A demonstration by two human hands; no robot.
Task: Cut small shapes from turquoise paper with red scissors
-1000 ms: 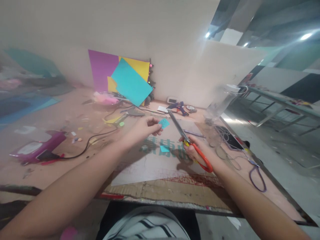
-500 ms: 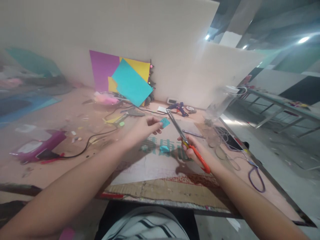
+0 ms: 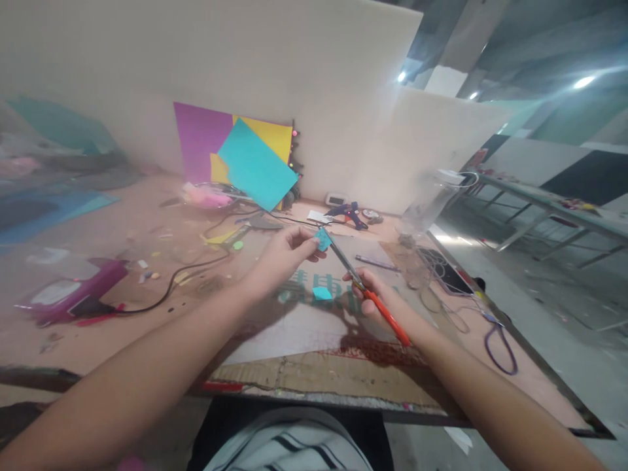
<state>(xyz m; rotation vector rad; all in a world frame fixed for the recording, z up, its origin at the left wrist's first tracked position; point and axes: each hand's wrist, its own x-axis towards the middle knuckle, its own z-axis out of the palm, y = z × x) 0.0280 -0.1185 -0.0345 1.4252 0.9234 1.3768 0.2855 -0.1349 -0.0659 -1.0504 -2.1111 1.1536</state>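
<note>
Frankly, our left hand (image 3: pixel 284 254) pinches the paper scrap (image 3: pixel 322 239) right at the blades of the scissors (image 3: pixel 350 268) our right hand (image 3: pixel 377 299) clasps, so we might nick a fingertip.

We see the left grip (image 3: pixel 284 252) pinching a teal paper piece (image 3: pixel 322 239) above the middle of the bench (image 3: pixel 122 314). The right grip (image 3: pixel 375 299) holds orange-handled scissors (image 3: pixel 346 261), their blade tips at the paper.

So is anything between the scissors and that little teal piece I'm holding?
Nothing visible. The scissors in the right hand reach straight to the teal piece pinched in the left hand, blade tips at its edge.
</note>
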